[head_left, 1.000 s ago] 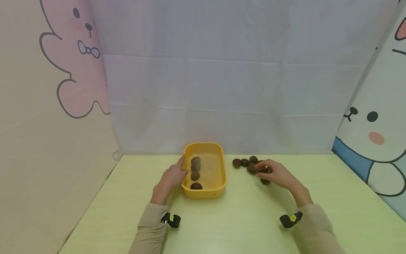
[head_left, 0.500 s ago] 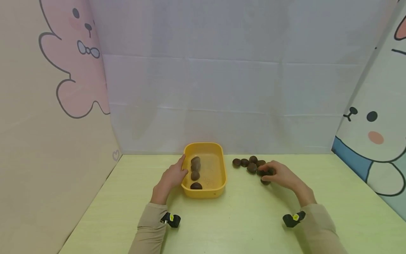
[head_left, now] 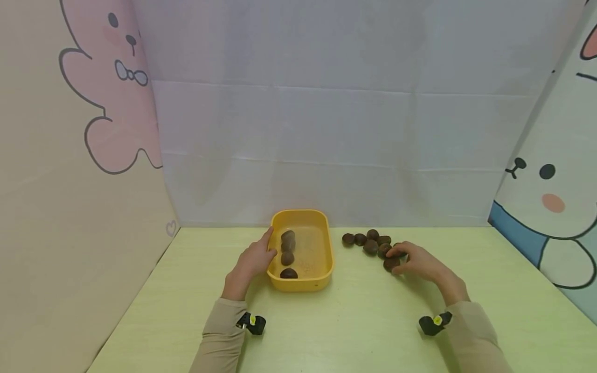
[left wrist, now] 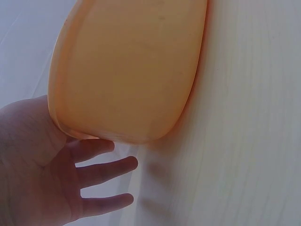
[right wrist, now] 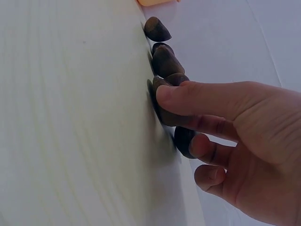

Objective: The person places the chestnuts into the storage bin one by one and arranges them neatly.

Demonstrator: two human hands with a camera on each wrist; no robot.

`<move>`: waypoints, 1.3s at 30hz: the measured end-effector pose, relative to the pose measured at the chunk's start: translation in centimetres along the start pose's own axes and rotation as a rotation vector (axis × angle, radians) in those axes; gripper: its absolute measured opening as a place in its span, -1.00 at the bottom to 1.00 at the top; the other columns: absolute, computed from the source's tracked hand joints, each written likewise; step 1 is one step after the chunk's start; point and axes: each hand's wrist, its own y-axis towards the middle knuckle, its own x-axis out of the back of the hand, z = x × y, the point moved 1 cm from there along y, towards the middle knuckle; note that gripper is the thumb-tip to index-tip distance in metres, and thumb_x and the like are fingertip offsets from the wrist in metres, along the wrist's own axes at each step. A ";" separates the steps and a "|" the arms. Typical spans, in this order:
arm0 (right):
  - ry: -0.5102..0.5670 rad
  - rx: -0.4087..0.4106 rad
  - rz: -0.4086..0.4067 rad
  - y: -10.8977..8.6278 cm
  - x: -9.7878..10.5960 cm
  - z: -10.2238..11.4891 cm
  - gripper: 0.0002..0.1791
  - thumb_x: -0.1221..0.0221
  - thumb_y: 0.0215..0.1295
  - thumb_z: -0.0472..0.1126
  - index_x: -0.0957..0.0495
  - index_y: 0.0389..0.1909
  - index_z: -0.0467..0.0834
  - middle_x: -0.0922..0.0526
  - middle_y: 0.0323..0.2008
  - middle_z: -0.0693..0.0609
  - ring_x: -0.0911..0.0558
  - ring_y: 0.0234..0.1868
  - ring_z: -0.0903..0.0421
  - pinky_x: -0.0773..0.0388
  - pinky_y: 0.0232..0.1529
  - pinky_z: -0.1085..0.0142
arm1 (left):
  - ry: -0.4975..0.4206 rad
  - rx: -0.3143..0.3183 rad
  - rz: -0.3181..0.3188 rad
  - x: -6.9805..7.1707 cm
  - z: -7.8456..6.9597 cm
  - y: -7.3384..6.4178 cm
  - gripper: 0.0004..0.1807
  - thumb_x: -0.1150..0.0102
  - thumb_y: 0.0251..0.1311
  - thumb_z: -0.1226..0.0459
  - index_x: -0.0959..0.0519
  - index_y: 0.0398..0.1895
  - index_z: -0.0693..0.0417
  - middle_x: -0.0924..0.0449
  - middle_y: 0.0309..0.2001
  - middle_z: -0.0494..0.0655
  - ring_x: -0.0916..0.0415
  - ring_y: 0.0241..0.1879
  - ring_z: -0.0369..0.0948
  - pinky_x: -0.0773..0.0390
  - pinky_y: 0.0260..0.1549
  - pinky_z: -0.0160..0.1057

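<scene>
In the head view my left hand [head_left: 252, 260] holds the left wall of a yellow plastic box [head_left: 300, 285], its thumb over the rim. The left wrist view shows several fingers [left wrist: 106, 173] stretched out beside the box's outer wall. Several dark brown chestnuts [head_left: 288, 273] lie in a line along the box's left side. To the right, my right hand [head_left: 422, 263] pinches a chestnut [head_left: 391, 264] between thumb and fingers at the near end of a loose group. The right wrist view shows its thumb [right wrist: 174, 96] against that chestnut; another chestnut [right wrist: 184, 141] sits by the lower fingers.
More chestnuts [head_left: 370, 247] form a loose cluster on the pale yellow-green table [head_left: 345, 331], right of the box. A white cloth wall [head_left: 298, 129] stands along the table's back edge. Printed side panels [head_left: 135, 207] rise at left and right.
My right hand has shifted right and slightly nearer, from the middle of the cluster to its near-right chestnut, uncovering chestnuts behind it. The left hand and box have stayed in place.
</scene>
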 end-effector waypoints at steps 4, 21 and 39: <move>0.002 0.000 0.002 0.1 -0.2 -0.3 -0.56 -0.43 0.00 -0.25 -0.61 -0.04 -0.22 -0.58 0.01 -0.20 -0.42 -0.26 0.06 -0.37 -0.22 0.22 | 0.003 -0.001 -0.001 0.0 0.0 0.0 -0.27 0.09 0.41 0.17 0.01 0.60 -0.01 -0.33 -0.58 -0.05 -0.17 -0.70 -0.22 -0.23 -0.66 -0.30; -0.071 0.031 -0.039 0.4 -0.4 -0.6 -0.61 -0.44 0.01 -0.18 -0.60 -0.11 -0.13 -0.63 -0.11 -0.04 -0.51 -0.23 0.11 -0.44 -0.13 0.17 | -0.016 -0.005 -0.008 -0.1 0.1 0.0 -0.27 0.09 0.41 0.17 0.02 0.61 -0.02 -0.30 -0.61 -0.07 -0.14 -0.72 -0.24 -0.21 -0.68 -0.31; 0.011 0.187 -0.094 1.7 -0.9 3.0 -0.64 -0.39 0.15 -0.19 -0.57 -0.03 -0.10 -0.59 -0.08 0.01 -0.46 -0.33 0.12 -0.42 -0.26 0.36 | -0.012 -0.002 -0.004 0.0 0.0 0.0 -0.27 0.09 0.40 0.18 0.01 0.60 -0.01 -0.36 -0.57 -0.04 -0.20 -0.69 -0.22 -0.24 -0.65 -0.30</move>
